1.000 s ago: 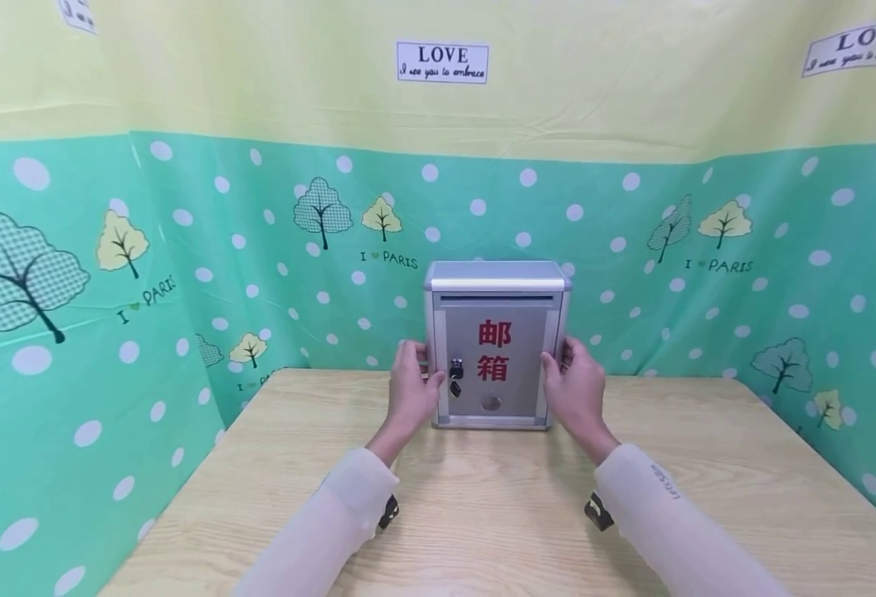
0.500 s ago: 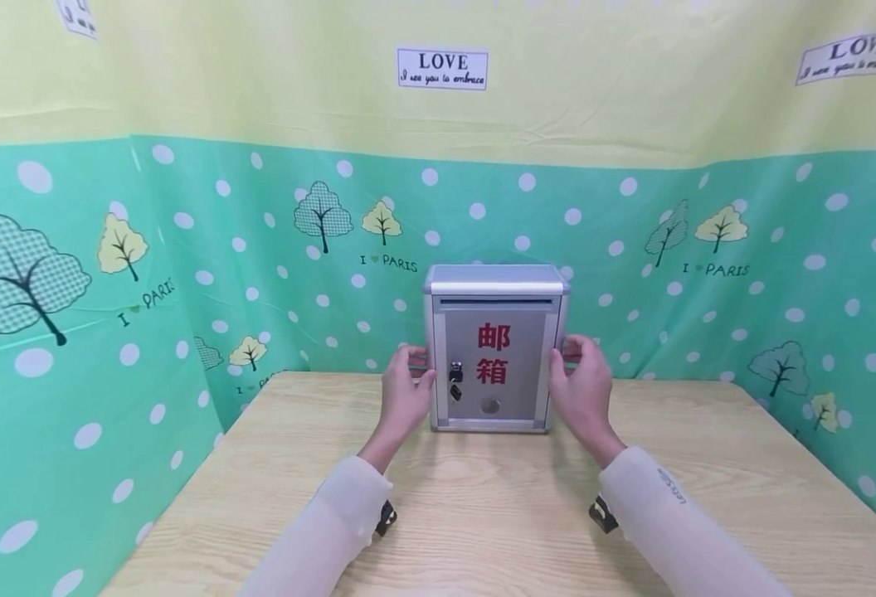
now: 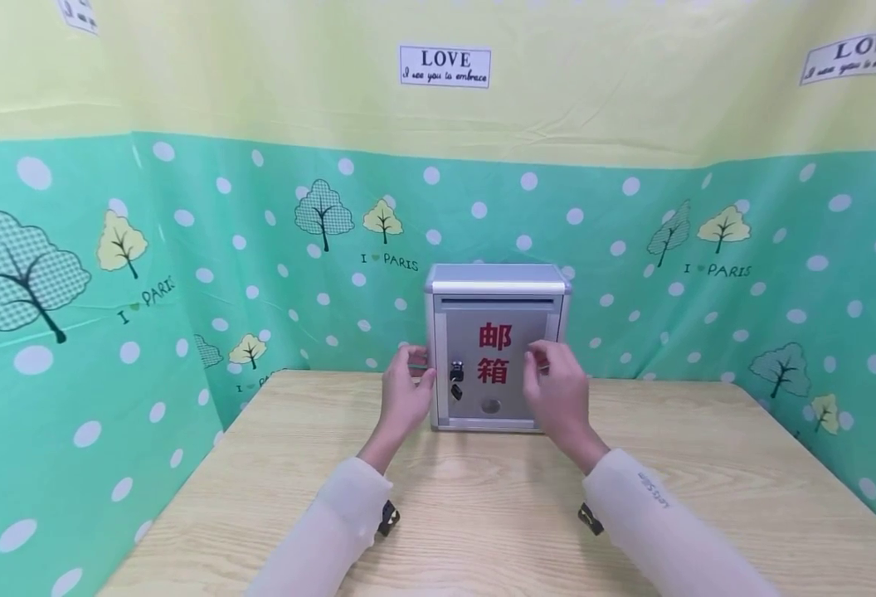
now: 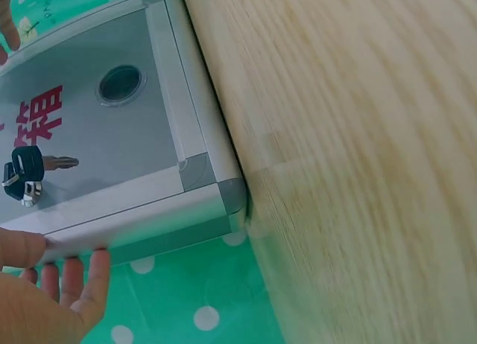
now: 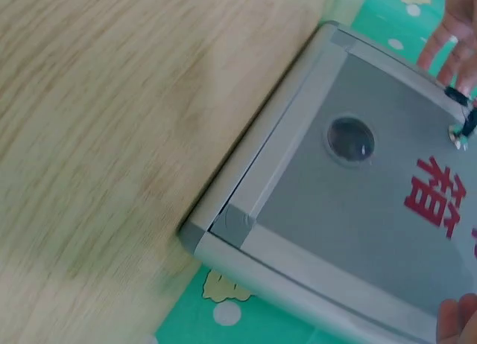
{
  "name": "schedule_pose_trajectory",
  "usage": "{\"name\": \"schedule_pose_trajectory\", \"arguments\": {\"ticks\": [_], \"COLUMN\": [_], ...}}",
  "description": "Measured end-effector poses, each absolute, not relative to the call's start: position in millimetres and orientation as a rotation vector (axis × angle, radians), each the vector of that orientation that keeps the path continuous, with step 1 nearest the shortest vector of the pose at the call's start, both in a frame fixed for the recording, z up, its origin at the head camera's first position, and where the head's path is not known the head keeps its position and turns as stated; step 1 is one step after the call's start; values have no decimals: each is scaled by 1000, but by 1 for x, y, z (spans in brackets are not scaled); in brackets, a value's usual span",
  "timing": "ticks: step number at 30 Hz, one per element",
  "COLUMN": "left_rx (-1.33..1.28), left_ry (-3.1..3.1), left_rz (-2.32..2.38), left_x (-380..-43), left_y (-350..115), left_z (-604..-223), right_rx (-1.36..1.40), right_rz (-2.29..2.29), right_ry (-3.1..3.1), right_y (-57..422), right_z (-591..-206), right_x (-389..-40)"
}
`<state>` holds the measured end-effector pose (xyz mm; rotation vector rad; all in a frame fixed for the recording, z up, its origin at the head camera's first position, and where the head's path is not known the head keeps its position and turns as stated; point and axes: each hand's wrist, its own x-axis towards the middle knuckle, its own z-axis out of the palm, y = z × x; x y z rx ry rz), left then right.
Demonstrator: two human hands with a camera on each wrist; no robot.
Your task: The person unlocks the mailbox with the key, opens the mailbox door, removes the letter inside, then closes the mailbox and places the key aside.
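A silver-grey metal mailbox (image 3: 499,332) stands upright at the far part of the wooden table, red characters on its door and a slot near its top. Keys (image 4: 30,165) hang from the lock at the door's left side. My left hand (image 3: 406,400) is at the box's left side, thumb by the front edge and relaxed fingertips right at the side wall, as the left wrist view shows. My right hand (image 3: 561,390) is in front of the door's right part, fingers loosely bent with nothing between them. A round window (image 5: 350,140) sits low in the door.
The wooden table (image 3: 483,514) reaches from the box toward me. Behind and at both sides hangs a green and yellow curtain (image 3: 259,249) with dots and trees. Dark wrist cameras (image 3: 388,518) show under the sleeves.
Both hands have loosened from the box's sides. The right hand first drew away to the right, then came left in front of the door. The left shifted slightly left; the mailbox stays put.
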<state>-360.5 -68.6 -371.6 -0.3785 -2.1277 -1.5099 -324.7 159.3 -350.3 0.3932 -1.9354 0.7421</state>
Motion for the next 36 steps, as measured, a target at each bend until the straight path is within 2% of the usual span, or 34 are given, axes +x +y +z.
{"name": "schedule_pose_trajectory", "arguments": {"ticks": [18, 36], "left_rx": [-380, -365], "left_ry": [-2138, -2136], "left_rz": [-1474, -1435], "left_x": [-358, -362], "left_y": [-68, -69], "left_z": [-369, -375], "right_rx": [630, 798], "right_rz": [444, 92], "right_ry": [-2201, -2074], "right_y": [122, 78], "right_z": [-356, -362], "right_x": [-331, -335]}}
